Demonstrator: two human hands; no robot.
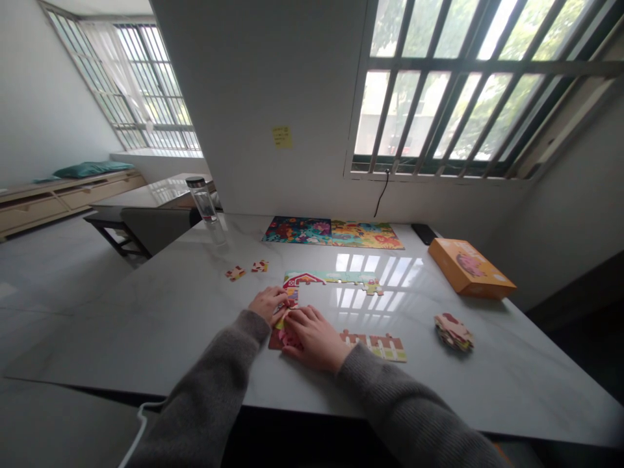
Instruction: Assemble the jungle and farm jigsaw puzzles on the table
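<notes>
A jigsaw puzzle frame lies partly joined on the white table. Its top strip [331, 277] shows a red barn and green pieces, and its bottom strip [383, 344] shows a white fence. At the left side, my left hand [270, 304] has its fingertips closed on the edge of a puzzle piece. My right hand [314, 338] bends over the lower left corner, its fingers gripping pink and yellow puzzle pieces [279, 338], which it partly hides. Two loose pieces, one [235, 273] nearer and one [260, 266] farther, lie beyond my left hand.
A stack of puzzle pieces [454, 332] sits at the right, with an orange box [468, 266] behind it. Two finished colourful puzzles [331, 233] lie along the wall, near a dark phone [423, 234]. A glass bottle [203, 200] stands at the far left edge.
</notes>
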